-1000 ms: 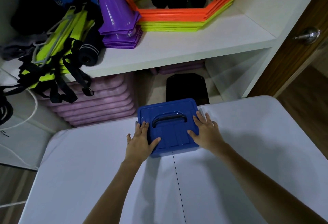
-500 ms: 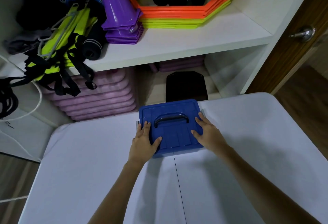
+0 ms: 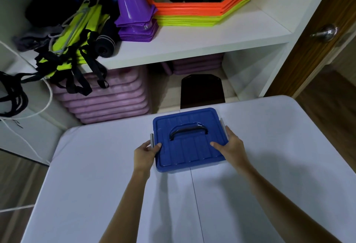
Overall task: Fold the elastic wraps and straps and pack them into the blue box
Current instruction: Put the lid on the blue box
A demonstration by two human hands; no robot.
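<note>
The blue box [image 3: 189,151] stands lidded near the far edge of the white table [image 3: 96,185], with a black carry handle [image 3: 188,130] on its lid and grey side latches. My left hand [image 3: 145,154] grips its left edge at the latch, thumb on the lid. My right hand [image 3: 230,147] grips the right edge, thumb lying on the lid. Black and neon-yellow straps [image 3: 71,53] hang in a tangle off the left end of the shelf. A rolled black wrap [image 3: 106,44] lies beside them.
The white shelf [image 3: 202,40] holds stacked purple cones [image 3: 134,15] and orange and yellow hexagon rings [image 3: 202,9]. Pink mats [image 3: 107,98] are stacked below, next to a black board [image 3: 202,90]. A wooden door with a knob [image 3: 325,31] is at the right.
Both hands slid from lying flat on the lid to the box's sides, with thumbs on top. The view shifted slightly.
</note>
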